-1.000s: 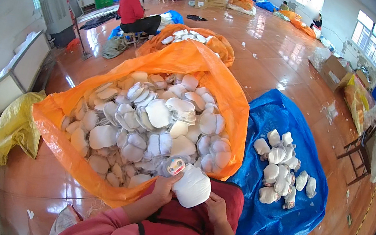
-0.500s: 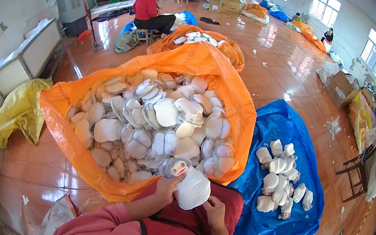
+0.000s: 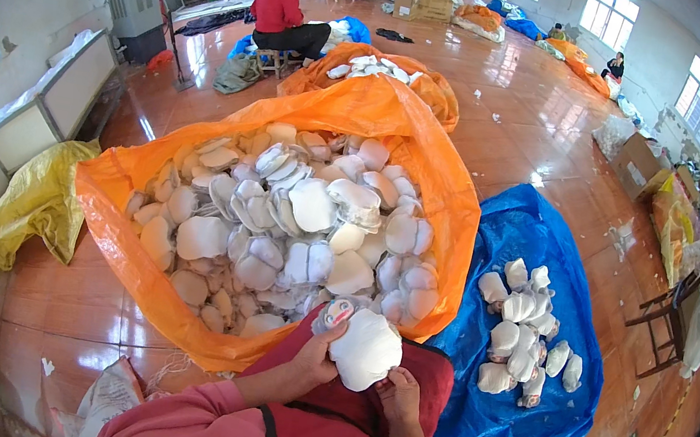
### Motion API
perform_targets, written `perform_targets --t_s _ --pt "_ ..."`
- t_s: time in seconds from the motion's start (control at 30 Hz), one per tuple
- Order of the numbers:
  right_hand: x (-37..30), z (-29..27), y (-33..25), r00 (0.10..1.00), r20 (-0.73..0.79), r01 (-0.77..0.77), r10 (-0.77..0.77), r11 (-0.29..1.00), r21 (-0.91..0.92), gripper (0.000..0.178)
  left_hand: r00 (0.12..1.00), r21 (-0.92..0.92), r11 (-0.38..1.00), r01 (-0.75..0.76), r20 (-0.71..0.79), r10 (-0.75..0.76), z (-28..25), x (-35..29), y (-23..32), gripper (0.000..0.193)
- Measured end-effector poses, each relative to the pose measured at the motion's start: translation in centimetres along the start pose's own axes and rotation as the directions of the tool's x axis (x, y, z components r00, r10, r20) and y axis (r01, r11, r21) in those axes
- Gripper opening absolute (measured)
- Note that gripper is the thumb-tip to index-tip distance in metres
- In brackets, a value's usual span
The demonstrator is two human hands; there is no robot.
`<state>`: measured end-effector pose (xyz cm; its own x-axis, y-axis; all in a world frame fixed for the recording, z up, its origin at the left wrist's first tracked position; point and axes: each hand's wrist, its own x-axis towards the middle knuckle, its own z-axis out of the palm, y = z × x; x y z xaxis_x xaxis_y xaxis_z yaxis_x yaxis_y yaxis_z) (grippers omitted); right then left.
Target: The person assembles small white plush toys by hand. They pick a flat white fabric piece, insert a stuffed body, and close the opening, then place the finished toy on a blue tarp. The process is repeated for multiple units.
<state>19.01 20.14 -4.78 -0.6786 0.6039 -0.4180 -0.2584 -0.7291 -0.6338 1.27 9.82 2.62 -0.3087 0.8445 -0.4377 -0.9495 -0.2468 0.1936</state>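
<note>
Over my lap I hold a small doll whose grey head has a painted face [image 3: 338, 312] and whose body is a rounded white pad [image 3: 367, 353]. My left hand [image 3: 316, 358] is closed round its left side, just below the head. At the lower right edge of the pad, the fingers of my right hand [image 3: 401, 396] pinch it. Beyond my hands a big orange sack [image 3: 455, 209] lies spread wide, full of flat white and grey pads [image 3: 312, 204]. To the right, several white stuffed dolls [image 3: 521, 338] lie heaped on a blue sheet [image 3: 545, 229].
A dark red cloth [image 3: 425, 377] covers my lap. On the left lie a yellow sack [image 3: 39, 201] and a white-panelled bin [image 3: 38, 126]. A person in red [image 3: 277, 4] sits on a stool beyond the orange sack. A wooden chair [image 3: 675, 313] stands at the right.
The doll has shifted slightly to the right and turned, so its face tilts and the white pad shows broader. Both hands keep their hold.
</note>
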Motion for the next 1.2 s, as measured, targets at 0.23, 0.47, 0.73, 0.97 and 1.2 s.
perform_targets --t_s 0.23,0.47,0.73,0.97,1.2 --pt "-1.2 2.9 -2.3 0.986 0.093 0.138 -0.141 0.99 0.036 0.051 0.973 0.421 0.88 -0.217 0.02 0.23 0.0 0.7 1.2 0.037" --pt "-1.3 3.4 -2.2 0.955 0.279 0.234 -0.104 0.842 -0.487 0.063 0.987 0.612 0.779 -0.135 0.017 0.158 -0.8 0.0 -0.2 0.038" --pt "-3.3 2.4 -1.4 0.967 0.253 0.05 0.039 0.94 -0.336 0.053 0.991 0.741 0.658 -0.131 0.109 0.075 1.2 -1.5 0.3 0.04" --pt "-2.0 2.1 -2.7 0.954 0.28 0.065 0.11 0.833 -0.55 0.062 0.995 0.992 -0.089 -0.089 0.092 0.034 -1.2 1.7 -0.3 0.049" --pt "-3.0 2.2 -1.0 0.971 0.233 0.105 -0.047 0.963 -0.247 0.041 0.981 0.882 0.452 -0.135 0.182 -0.063 0.8 -0.7 -0.9 0.068"
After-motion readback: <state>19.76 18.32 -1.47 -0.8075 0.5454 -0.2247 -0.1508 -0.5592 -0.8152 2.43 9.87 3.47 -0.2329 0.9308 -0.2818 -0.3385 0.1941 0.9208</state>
